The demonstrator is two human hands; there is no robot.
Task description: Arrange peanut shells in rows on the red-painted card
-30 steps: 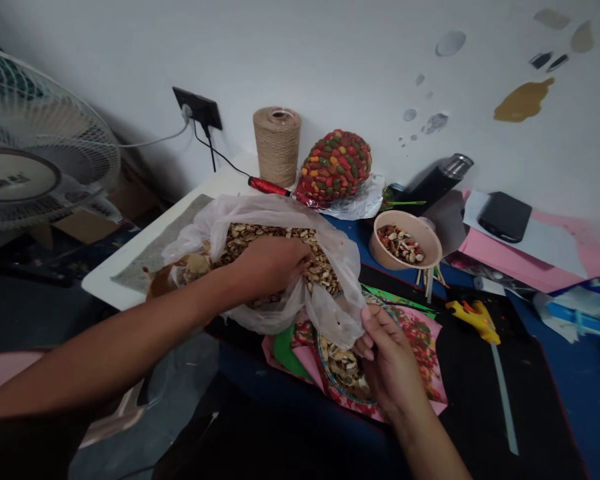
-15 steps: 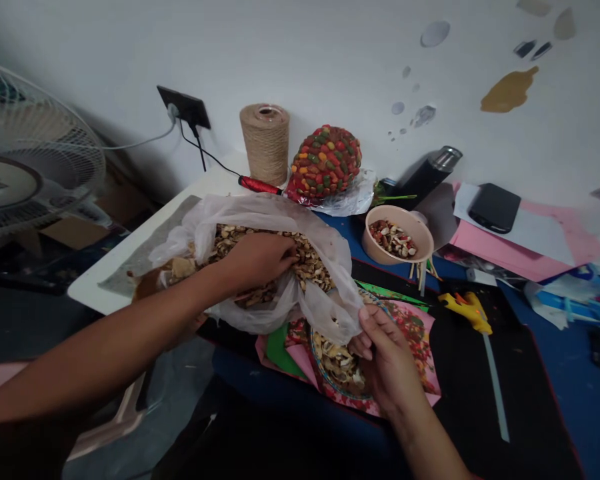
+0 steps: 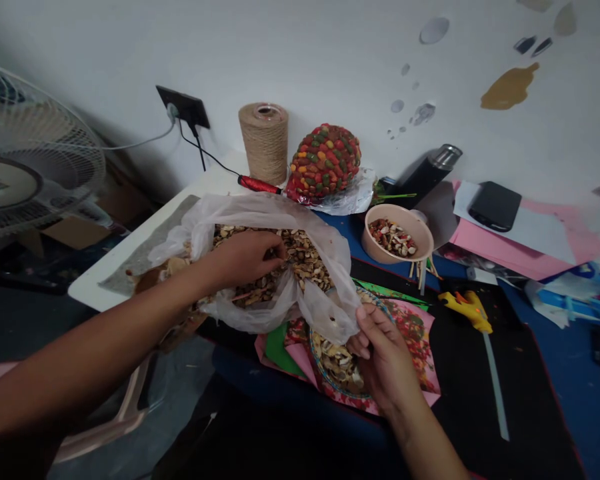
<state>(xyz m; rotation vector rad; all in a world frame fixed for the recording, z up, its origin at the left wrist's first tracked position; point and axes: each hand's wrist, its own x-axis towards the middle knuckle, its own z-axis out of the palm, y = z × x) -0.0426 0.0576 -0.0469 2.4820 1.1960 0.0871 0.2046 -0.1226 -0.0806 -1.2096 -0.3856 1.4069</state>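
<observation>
My left hand is inside a translucent plastic bag, just over a heap of small tan and brown shell-like pieces. Its fingers are curled together; what they hold, if anything, is hidden. My right hand pinches the near right edge of the bag between thumb and fingers. Below that edge lies a round blue-rimmed container, partly covered by the bag and my right hand, with larger pale shell-like pieces in it. Under it is a pink floral sheet.
A pink bowl of mixed pieces stands behind my right hand. A yellow glue gun lies on the black mat. A twine spool, a red and green studded ball and a dark flask stand along the wall. A fan is at left.
My left hand has shifted slightly left over the shell-like pieces, with its fingers still curled. My right hand stays on the bag's edge.
</observation>
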